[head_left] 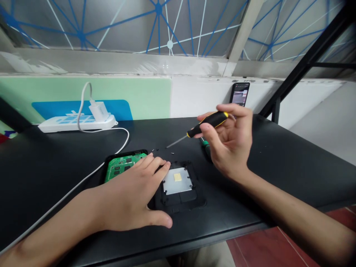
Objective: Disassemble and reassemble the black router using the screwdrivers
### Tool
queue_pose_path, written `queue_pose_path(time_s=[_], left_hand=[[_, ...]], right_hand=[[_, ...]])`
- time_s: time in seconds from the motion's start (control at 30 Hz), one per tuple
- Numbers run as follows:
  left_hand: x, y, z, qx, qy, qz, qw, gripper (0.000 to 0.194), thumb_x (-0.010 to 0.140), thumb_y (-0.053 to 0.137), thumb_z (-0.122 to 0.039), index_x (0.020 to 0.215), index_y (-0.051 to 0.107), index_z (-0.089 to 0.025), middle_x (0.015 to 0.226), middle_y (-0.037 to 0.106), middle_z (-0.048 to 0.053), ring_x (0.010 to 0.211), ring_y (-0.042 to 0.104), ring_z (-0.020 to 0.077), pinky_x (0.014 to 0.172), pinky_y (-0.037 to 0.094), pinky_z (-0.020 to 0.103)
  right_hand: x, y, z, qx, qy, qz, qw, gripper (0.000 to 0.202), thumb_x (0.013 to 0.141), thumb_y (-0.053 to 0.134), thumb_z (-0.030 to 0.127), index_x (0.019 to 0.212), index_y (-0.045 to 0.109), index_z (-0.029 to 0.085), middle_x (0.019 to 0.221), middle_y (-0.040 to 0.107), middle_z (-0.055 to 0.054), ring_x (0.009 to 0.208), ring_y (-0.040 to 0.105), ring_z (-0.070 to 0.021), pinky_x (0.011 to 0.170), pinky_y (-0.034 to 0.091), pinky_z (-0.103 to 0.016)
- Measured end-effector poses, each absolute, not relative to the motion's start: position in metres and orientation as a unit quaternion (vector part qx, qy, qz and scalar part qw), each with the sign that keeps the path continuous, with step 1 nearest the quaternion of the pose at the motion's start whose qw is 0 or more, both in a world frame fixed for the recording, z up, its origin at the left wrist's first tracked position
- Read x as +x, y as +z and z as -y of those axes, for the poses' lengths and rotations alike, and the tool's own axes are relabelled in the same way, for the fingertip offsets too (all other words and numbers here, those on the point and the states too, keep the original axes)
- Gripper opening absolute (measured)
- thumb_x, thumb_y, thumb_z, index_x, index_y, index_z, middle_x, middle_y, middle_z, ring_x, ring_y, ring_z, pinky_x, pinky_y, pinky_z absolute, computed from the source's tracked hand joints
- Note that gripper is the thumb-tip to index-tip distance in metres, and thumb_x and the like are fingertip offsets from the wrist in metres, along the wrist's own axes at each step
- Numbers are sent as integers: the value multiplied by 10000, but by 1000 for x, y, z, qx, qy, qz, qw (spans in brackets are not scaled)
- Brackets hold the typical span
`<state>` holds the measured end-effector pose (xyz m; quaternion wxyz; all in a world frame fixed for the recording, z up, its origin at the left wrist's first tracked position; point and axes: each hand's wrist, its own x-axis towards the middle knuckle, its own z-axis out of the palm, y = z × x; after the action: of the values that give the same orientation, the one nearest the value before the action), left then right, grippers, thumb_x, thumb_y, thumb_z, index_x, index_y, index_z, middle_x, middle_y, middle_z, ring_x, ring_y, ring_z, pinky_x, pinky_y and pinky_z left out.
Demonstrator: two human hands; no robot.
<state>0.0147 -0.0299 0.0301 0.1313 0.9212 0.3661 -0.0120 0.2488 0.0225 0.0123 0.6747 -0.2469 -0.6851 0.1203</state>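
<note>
My right hand (pixel 229 142) holds a black and yellow screwdriver (pixel 210 124), its shaft slanting down to the left with the tip near the tabletop by some small screws (pixel 172 153). My left hand (pixel 139 189) is spread palm down, fingers over the gap between two parts. Under and beyond it lies a green circuit board (pixel 119 165) in a black casing. To its right is a black cover (pixel 191 202) with a silver metal plate (pixel 182 187) and a pale yellow square pad (pixel 177 177). My fingertips reach the cover's upper left edge.
A green-handled tool (pixel 206 146) lies partly behind my right hand. A white power strip (pixel 66 123) with a plugged charger (pixel 99 111) stands at the back left, its white cable (pixel 91 173) crossing the table. A phone (pixel 240 94) leans on the wall.
</note>
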Motion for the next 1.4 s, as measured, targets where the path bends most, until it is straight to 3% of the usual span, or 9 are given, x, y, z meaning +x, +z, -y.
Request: queue_pose_path(time_s=[0.13, 0.37, 0.67, 0.93, 1.03, 1.17, 1.3, 1.4], left_hand=[[15, 29, 32, 921, 3, -364, 139, 983, 823, 654, -741, 1542, 429, -109, 1520, 498, 242, 1463, 371, 489, 1186, 320, 657], [17, 32, 33, 920, -38, -368, 132, 1052, 832, 658, -737, 1564, 371, -37, 1566, 426, 285, 1490, 313, 502, 1195, 304, 657], [15, 28, 31, 915, -1, -374, 148, 1040, 792, 685, -749, 1554, 412, -98, 1534, 476, 251, 1487, 312, 518, 1180, 319, 682], [16, 31, 29, 909, -22, -390, 148, 1168, 749, 727, -768, 1588, 336, -56, 1580, 413, 260, 1514, 248, 524, 1205, 292, 666], [16, 29, 27, 904, -35, -398, 150, 1212, 735, 707, -808, 1604, 300, -68, 1624, 355, 250, 1528, 199, 527, 1206, 282, 675], [14, 24, 24, 904, -22, -408, 127, 1203, 739, 656, -855, 1598, 307, -88, 1621, 360, 242, 1518, 243, 514, 1206, 281, 665], [14, 19, 21, 905, 4, -416, 92, 1247, 717, 641, -885, 1574, 317, -39, 1575, 395, 278, 1486, 284, 527, 1202, 260, 678], [14, 17, 20, 904, 10, -421, 79, 1262, 686, 676, -880, 1555, 348, -26, 1536, 429, 268, 1480, 295, 516, 1235, 196, 657]], right_hand=[[245, -1, -29, -267, 159, 696, 647, 374, 898, 733, 233, 1161, 475, 298, 1104, 712, -22, 957, 756, -176, 766, 688, -332], [239, -10, -27, -287, 158, 726, 604, 360, 895, 734, 246, 1141, 473, 274, 1117, 718, -22, 976, 756, -161, 742, 657, -288], [237, -12, -28, -298, 156, 733, 591, 342, 898, 730, 274, 1136, 485, 259, 1089, 720, -26, 941, 757, -167, 775, 663, -328], [247, 3, -31, -253, 121, 681, 677, 346, 937, 681, 222, 1221, 501, 303, 1068, 695, -25, 923, 730, -162, 734, 673, -316], [260, 9, -37, -272, 98, 659, 695, 299, 977, 631, 271, 1250, 523, 325, 1097, 680, -42, 976, 714, -187, 715, 675, -320], [273, 3, -47, -290, 149, 659, 678, 318, 1002, 584, 328, 1313, 517, 349, 1120, 692, -48, 900, 727, -191, 659, 661, -318], [269, -2, -44, -295, 213, 673, 644, 343, 1006, 559, 281, 1338, 500, 342, 1104, 698, -36, 780, 728, -157, 543, 607, -269], [257, 3, -33, -337, 276, 649, 624, 332, 980, 568, 248, 1299, 505, 314, 1083, 684, -19, 744, 715, -135, 581, 619, -269]])
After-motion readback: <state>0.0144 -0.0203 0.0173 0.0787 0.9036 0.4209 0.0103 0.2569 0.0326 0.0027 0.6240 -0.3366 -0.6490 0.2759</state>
